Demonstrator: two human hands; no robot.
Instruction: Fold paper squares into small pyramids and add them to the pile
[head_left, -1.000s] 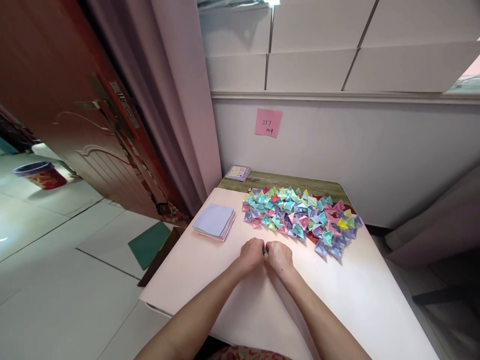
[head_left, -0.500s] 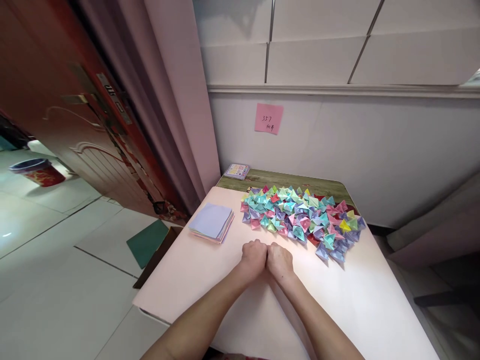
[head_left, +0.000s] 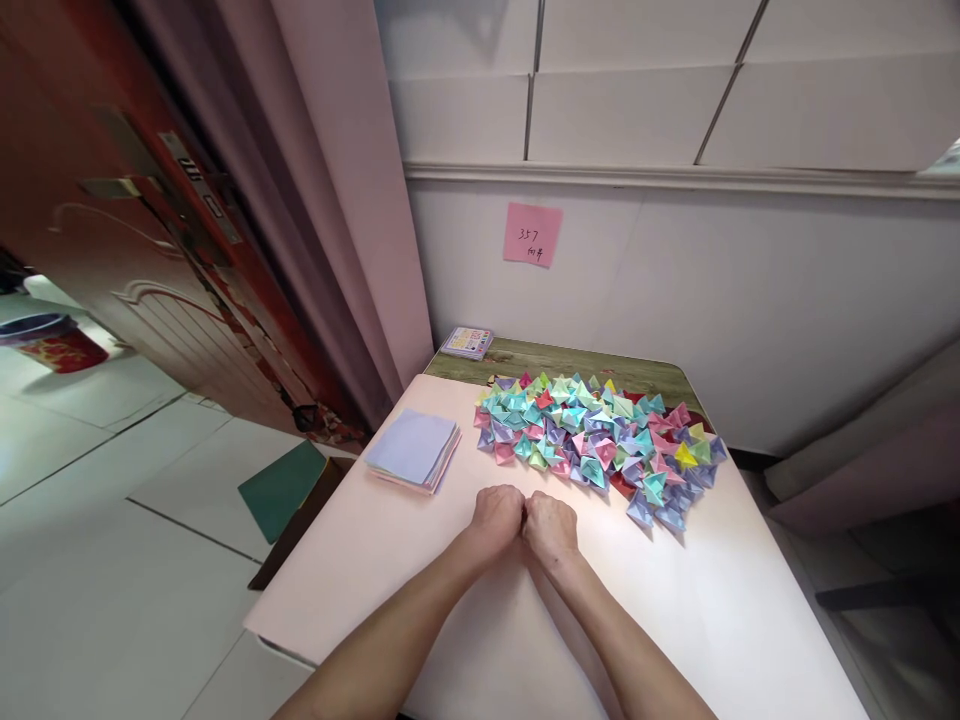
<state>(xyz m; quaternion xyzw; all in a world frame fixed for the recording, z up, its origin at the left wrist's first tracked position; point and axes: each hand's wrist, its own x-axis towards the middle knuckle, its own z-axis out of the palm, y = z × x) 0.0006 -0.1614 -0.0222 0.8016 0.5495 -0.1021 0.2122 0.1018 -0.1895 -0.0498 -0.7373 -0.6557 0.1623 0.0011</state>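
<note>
Head view — folded paper pieces (head_left: 596, 430), pointed, multicoloured

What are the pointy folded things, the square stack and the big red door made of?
Pointy folded things: likely thin coloured paper, mostly matte, judging by the crisp creases.
Square stack: probably smooth, matte paper too, since many thin layers show at its edge.
Red door: maybe wood, or something wood-like; it looks slightly shiny, with raised curved patterns.

Bright light whitens the right of the tabletop (head_left: 720, 610), the floor (head_left: 885, 660) beyond lies dim, and the door (head_left: 67, 140) looks stretched.
</note>
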